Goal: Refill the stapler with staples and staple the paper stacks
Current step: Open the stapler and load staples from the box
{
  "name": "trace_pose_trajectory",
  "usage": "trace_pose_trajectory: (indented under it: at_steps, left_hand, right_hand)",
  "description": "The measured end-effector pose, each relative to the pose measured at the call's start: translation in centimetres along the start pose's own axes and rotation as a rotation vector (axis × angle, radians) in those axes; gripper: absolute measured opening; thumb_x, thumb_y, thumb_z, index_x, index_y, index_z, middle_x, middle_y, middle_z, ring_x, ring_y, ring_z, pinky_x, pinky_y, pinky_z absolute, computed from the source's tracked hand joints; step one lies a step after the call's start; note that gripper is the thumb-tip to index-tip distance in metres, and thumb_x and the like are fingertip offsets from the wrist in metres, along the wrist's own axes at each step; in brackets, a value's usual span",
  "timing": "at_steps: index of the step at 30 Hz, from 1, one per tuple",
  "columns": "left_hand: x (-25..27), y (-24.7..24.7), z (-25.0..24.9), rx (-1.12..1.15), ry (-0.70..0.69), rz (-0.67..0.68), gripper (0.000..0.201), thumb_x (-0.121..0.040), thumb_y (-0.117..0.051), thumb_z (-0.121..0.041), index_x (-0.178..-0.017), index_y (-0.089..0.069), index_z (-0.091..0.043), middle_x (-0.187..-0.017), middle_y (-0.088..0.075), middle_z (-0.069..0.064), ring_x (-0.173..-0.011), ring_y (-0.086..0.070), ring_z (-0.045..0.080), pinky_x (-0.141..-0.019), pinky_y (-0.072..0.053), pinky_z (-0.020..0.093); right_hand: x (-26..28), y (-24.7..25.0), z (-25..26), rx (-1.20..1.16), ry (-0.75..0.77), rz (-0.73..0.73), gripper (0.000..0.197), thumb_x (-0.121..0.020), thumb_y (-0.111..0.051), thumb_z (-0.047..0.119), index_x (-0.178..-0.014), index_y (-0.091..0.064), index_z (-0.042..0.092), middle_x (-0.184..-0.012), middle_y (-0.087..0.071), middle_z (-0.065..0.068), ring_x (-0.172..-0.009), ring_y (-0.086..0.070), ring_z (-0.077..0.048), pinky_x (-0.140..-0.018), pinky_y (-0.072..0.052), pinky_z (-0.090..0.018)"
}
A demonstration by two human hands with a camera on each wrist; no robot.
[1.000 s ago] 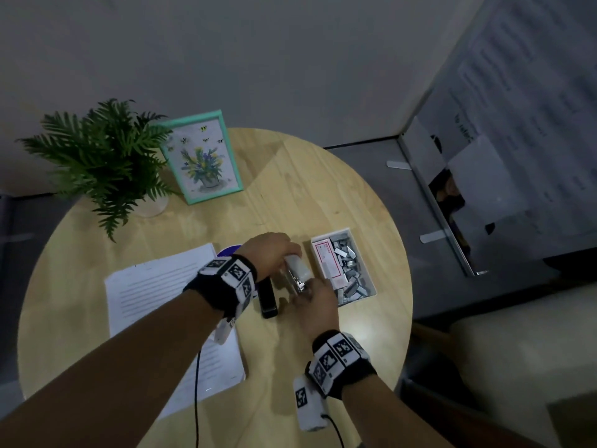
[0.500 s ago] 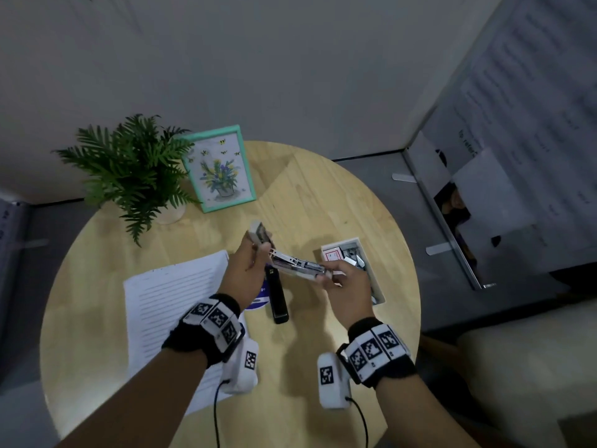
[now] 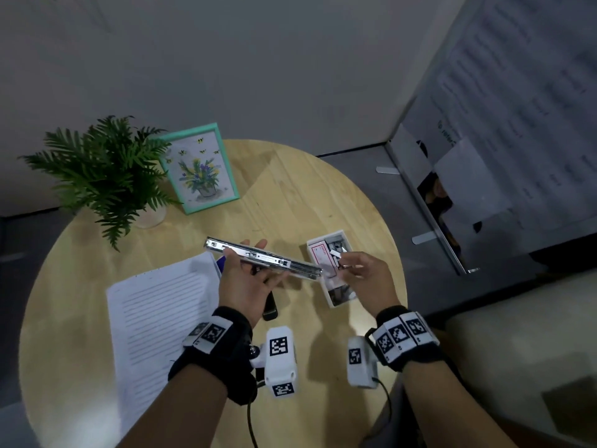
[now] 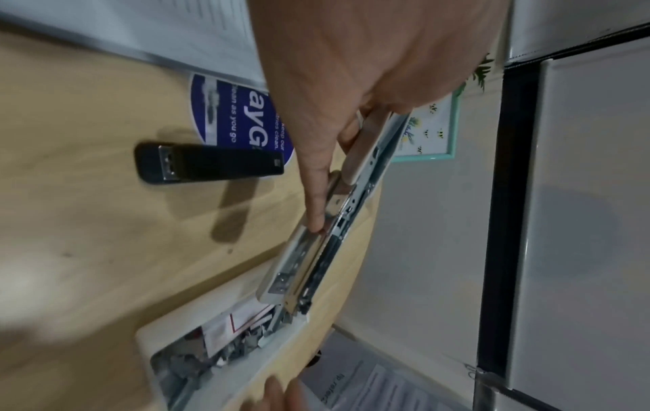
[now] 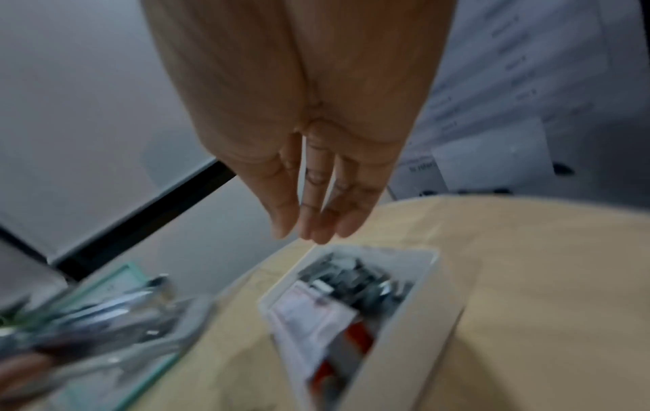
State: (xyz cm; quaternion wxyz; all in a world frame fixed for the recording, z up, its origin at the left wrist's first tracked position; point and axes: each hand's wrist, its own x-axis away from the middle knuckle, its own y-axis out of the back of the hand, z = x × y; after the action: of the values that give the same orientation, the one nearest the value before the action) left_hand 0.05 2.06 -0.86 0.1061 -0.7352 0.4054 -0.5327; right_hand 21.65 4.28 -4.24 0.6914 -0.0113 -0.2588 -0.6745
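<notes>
Since half a second ago the left hand [image 3: 247,286] has turned palm-up and lifted the opened stapler [image 3: 263,257] so it now lies flat across the fingers, and the right hand [image 3: 363,276] has let go of its front end and moved over to the staple box [image 3: 336,305].

So the left grip is holding the stapler: thumb on the near side, fingers curled under and around the far side. The metal body sticks out past the grip on both ends, its right end hanging just over the left edge of the staple box. In the left wrist view a finger [image 4: 316,194] presses along the metal rail.

Right hand hovers above the box with a small strip of staples [image 3: 336,252] pinched at its fingertips in the head view. The right wrist view is blurry and the strip doesn't show there, only fingers held close together.

On the round wooden table [image 3: 300,189]: a black stapler base [image 3: 269,308] lying below the left hand, a paper stack [image 3: 155,321] to its left, a blue round sticker [image 4: 225,111] peeking from under the paper, plus a potted fern [image 3: 103,176] and a framed flower picture [image 3: 200,169] at the far side.
</notes>
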Motion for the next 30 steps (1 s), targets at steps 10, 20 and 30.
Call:
trace_pose_trajectory:
  at_steps: [10, 20, 30]
  left_hand:
    - [-0.2, 1.8, -0.5, 0.041, -0.064, -0.055, 0.034, -0.1, -0.035, -0.044, -0.106, -0.053, -0.015, -0.115, -0.063, 0.007, -0.122, -0.053, 0.042, -0.097, -0.042, 0.063]
    - [0.5, 3.8, 0.0, 0.104, -0.081, -0.098, 0.052, -0.098, -0.039, -0.046, -0.137, -0.043, -0.012, -0.119, -0.064, 0.008, -0.117, -0.057, 0.045, -0.098, -0.041, 0.065]
    - [1.7, 2.8, -0.3, 0.099, -0.1, -0.019, 0.038, -0.099, -0.036, -0.046, -0.107, -0.055, -0.015, -0.114, -0.064, 0.006, -0.105, -0.061, 0.037, -0.079, -0.057, 0.056]
  right_hand:
    - [0.5, 0.1, -2.8, 0.819, -0.101, -0.002, 0.015, -0.081, -0.062, 0.032, -0.087, -0.072, 0.022, -0.091, -0.072, -0.001, -0.084, -0.061, -0.023, -0.082, -0.05, -0.035]
    - [0.7, -3.1, -3.5, 0.91, -0.163, -0.106, 0.026, -0.081, -0.058, 0.038, -0.089, -0.072, 0.018, -0.099, -0.063, -0.003, -0.096, -0.051, -0.025, -0.084, -0.033, -0.041]
    - [3.4, -0.6, 2.8, 0.027, 0.149, -0.111, 0.013, -0.078, -0.076, 0.012, -0.076, -0.069, 0.023, -0.078, -0.072, 0.005, -0.075, -0.068, -0.011, -0.073, -0.053, -0.021]
